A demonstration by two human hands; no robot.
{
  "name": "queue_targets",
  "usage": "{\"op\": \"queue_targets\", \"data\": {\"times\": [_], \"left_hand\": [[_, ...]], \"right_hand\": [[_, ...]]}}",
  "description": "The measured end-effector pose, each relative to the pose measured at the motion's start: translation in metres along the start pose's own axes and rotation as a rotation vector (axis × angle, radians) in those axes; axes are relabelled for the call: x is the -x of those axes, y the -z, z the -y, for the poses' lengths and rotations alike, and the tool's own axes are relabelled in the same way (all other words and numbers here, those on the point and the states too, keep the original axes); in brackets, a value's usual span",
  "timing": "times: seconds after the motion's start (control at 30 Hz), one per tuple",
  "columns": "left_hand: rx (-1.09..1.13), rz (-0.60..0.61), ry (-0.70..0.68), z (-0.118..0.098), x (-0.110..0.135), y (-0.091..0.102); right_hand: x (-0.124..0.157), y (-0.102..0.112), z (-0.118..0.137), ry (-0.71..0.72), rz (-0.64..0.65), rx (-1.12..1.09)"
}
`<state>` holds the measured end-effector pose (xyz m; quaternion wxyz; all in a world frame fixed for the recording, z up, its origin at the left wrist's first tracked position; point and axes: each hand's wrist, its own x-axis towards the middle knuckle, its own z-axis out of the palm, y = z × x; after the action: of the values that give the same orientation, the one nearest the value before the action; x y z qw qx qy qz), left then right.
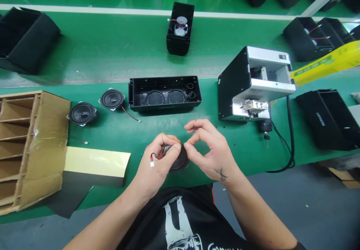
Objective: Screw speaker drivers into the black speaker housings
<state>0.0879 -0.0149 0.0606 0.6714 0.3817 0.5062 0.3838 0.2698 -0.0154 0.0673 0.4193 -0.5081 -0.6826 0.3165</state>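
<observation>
My left hand (pixel 157 163) is wrapped round a small round black speaker driver (pixel 180 160) with red and black wires ending in a white plug (pixel 152 163). My right hand (pixel 209 150) pinches at the driver's top edge with thumb and forefinger, the other fingers curled above it. Both hands hover over the near edge of the green bench (pixel 112 55). Straight ahead lies an open black speaker housing (pixel 164 93) with two round grilles inside.
Two loose speaker drivers (pixel 82 113) (pixel 112 99) lie left of the housing. A cardboard divider box (pixel 30 148) and a yellowish sheet (pixel 95 162) sit at the left. A silver-and-black bench machine (pixel 253 85) stands right, with more black housings (pixel 327 119) (pixel 180 29) around.
</observation>
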Motion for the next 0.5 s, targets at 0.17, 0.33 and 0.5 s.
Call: {"op": "queue_targets", "data": {"times": [0.17,0.33,0.5], "left_hand": [[0.016,-0.023,0.011,0.001,-0.001,-0.003],[0.042,-0.026,0.011,0.004,-0.001,-0.003],[0.061,-0.036,0.009,0.008,-0.003,-0.003]], "right_hand": [[0.002,-0.004,-0.001,0.001,-0.023,0.005],[0.003,-0.007,-0.003,0.001,-0.027,-0.003],[0.002,-0.011,-0.009,0.021,-0.027,-0.006]]}}
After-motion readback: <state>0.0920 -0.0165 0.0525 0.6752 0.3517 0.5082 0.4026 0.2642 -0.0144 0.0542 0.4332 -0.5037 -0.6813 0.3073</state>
